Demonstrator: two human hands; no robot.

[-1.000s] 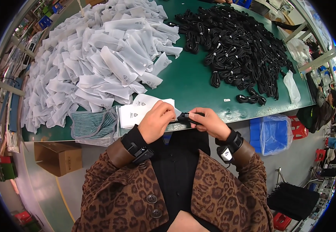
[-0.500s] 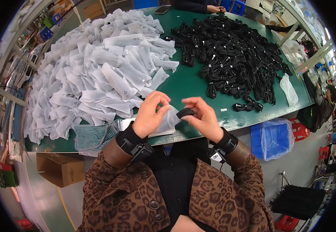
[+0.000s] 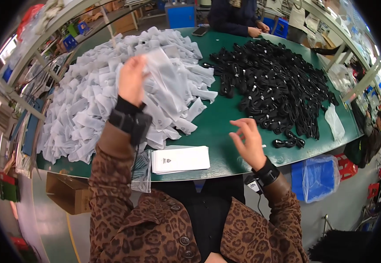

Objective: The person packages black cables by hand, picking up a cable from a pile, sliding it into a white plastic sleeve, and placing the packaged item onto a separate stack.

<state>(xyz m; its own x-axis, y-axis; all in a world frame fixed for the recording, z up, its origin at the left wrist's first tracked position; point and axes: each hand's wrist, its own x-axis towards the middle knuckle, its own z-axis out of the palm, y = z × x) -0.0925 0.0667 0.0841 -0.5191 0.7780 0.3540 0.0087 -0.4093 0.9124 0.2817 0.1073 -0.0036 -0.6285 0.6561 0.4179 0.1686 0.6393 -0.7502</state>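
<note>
Raised over the left pile, my left hand point(image 3: 132, 79) grips a frosted plastic bag point(image 3: 166, 83) at its upper end; the bag is blurred, and what lies inside cannot be made out. Below it spreads a big heap of frosted white bags point(image 3: 85, 101). My right hand point(image 3: 248, 142) is held above the table at the right, fingers apart, nothing in them. Past it lies a large heap of coiled black cables point(image 3: 278, 83), with one bundle point(image 3: 289, 141) nearest that hand. A stack of white printed slips point(image 3: 181, 158) rests at the table's near edge.
Clear plastic point(image 3: 141, 171) hangs over the near edge beside the slips. A blue bin point(image 3: 308, 177) with a liner and a cardboard box point(image 3: 70, 193) stand on the floor. Across the green table point(image 3: 219, 131) is another person point(image 3: 234, 19), near a phone point(image 3: 200, 31).
My left hand has swung up and left over the bag heap with a bag. My right hand has let go of the black cable and opened. The white slips now show fully.
</note>
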